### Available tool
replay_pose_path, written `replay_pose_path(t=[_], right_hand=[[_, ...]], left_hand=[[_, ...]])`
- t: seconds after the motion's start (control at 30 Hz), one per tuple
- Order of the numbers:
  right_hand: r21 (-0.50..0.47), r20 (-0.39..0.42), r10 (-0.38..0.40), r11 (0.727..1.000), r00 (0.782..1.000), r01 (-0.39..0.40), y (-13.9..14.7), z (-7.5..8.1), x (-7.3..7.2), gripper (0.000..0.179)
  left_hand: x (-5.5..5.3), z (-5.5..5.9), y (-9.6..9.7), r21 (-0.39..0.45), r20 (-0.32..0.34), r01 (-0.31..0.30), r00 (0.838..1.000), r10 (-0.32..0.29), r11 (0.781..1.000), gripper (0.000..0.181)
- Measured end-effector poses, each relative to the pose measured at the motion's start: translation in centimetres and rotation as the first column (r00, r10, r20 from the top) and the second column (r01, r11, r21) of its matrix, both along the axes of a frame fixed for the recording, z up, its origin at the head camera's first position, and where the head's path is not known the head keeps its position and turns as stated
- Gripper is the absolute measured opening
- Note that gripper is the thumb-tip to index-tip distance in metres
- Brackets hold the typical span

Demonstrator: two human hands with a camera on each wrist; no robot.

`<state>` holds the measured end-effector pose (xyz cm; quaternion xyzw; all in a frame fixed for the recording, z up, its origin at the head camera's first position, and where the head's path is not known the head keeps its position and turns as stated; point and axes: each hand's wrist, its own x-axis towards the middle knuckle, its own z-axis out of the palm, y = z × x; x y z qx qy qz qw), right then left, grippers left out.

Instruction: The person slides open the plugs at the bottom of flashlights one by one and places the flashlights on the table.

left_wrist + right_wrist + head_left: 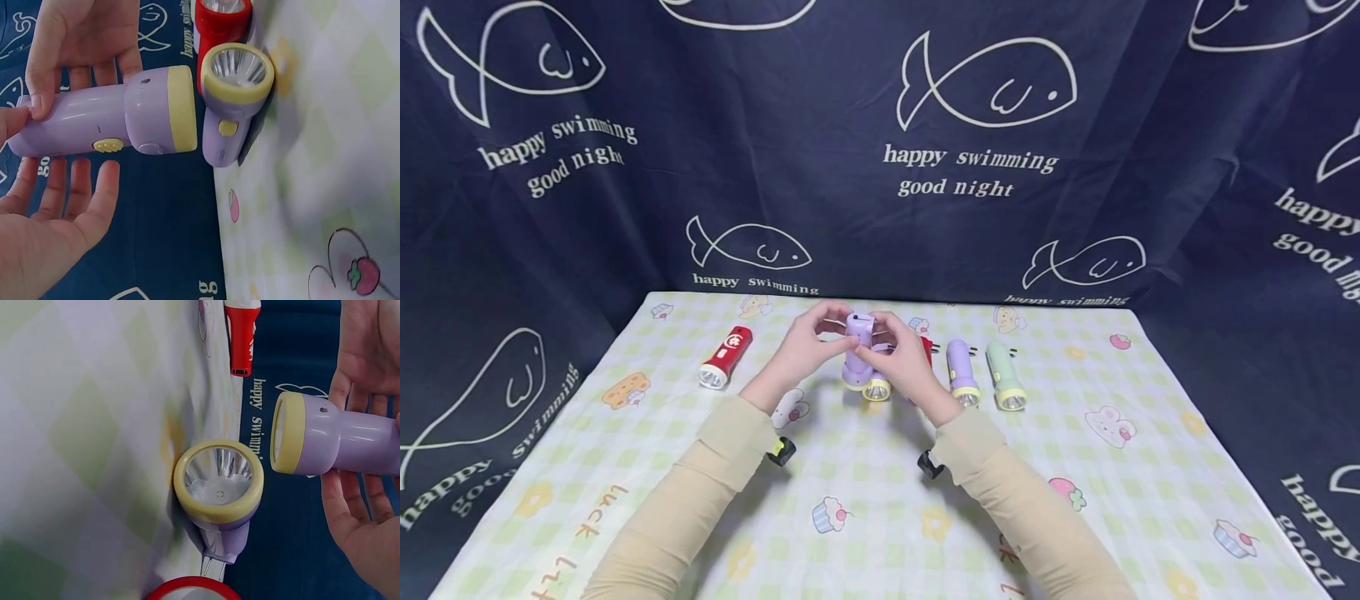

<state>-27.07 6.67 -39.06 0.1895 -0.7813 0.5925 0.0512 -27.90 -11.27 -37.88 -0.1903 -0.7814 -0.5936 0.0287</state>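
Note:
Both hands hold a purple flashlight (859, 354) with a yellow rim, upright above the table with its lens end down. My left hand (807, 343) is on its left side and my right hand (904, 360) on its right. In the left wrist view, both thumbs press near the tail end of the purple flashlight (94, 119), and a yellow switch (109, 145) shows on its body. The right wrist view shows fingers touching its barrel. Just beside it, a second purple flashlight (219, 481) lies on the table, lens forward.
Right of the hands lie a red flashlight (928, 345), partly hidden, another purple flashlight (959, 367) and a green flashlight (1002, 371), with plug prongs showing at their backs. A red flashlight (727, 357) with a white rim lies left. A dark curtain (850, 167) hangs behind the checked tablecloth (865, 467).

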Motion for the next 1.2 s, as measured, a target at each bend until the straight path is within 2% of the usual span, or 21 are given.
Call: replay_pose_path(t=[0.13, 0.23, 0.37, 0.47, 0.53, 0.6, 0.77, 0.93, 1.2], right_hand=[[0.007, 0.004, 0.009, 1.0, 1.0, -0.009, 0.2, 1.1, 1.2, 0.044], [0.003, 0.014, 0.009, 1.0, 1.0, -0.009, 0.4, 1.0, 1.4, 0.045], [0.008, 0.019, 0.004, 1.0, 1.0, -0.004, 0.9, -0.5, 0.5, 0.046], [0.003, 0.014, 0.011, 1.0, 1.0, -0.011, 1.2, -1.7, -0.3, 0.046], [-0.003, 0.001, 0.019, 1.0, 1.0, -0.019, 1.4, -1.9, -0.4, 0.046], [-0.012, -0.002, 0.027, 1.0, 1.0, -0.027, 1.5, -1.7, -0.2, 0.046], [-0.069, 0.01, 0.064, 0.996, 0.998, -0.063, 1.6, 0.2, 1.0, 0.049], [-0.08, 0.001, 0.097, 0.992, 0.995, -0.097, 1.9, 1.6, 2.1, 0.048], [-0.059, -0.055, 0.13, 0.989, 0.99, -0.133, 2.3, 1.6, 2.4, 0.044]], left_hand=[[-0.1, -0.7, 0.2, 0.023, 0.0, 0.008, 1.0, -0.008, 1.0, 0.038], [-0.1, -0.8, 0.4, 0.025, 0.001, 0.014, 1.0, -0.014, 1.0, 0.037], [0.0, -0.9, 0.7, 0.019, -0.007, 0.019, 1.0, -0.018, 1.0, 0.037], [0.7, -0.2, 1.0, 0.021, -0.018, 0.024, 1.0, -0.024, 0.999, 0.037], [1.4, 0.6, 1.2, 0.019, -0.021, 0.026, 0.999, -0.025, 0.999, 0.037], [2.3, 1.5, 1.4, 0.015, -0.021, 0.025, 0.999, -0.024, 1.0, 0.036], [3.5, 2.4, 1.6, 0.014, -0.027, 0.02, 0.999, -0.02, 1.0, 0.036], [4.0, 2.4, 1.8, 0.046, -0.021, 0.027, 0.999, -0.026, 0.999, 0.036], [4.4, 1.9, 1.9, 0.112, -0.009, 0.051, 0.999, -0.05, 0.992, 0.037]])
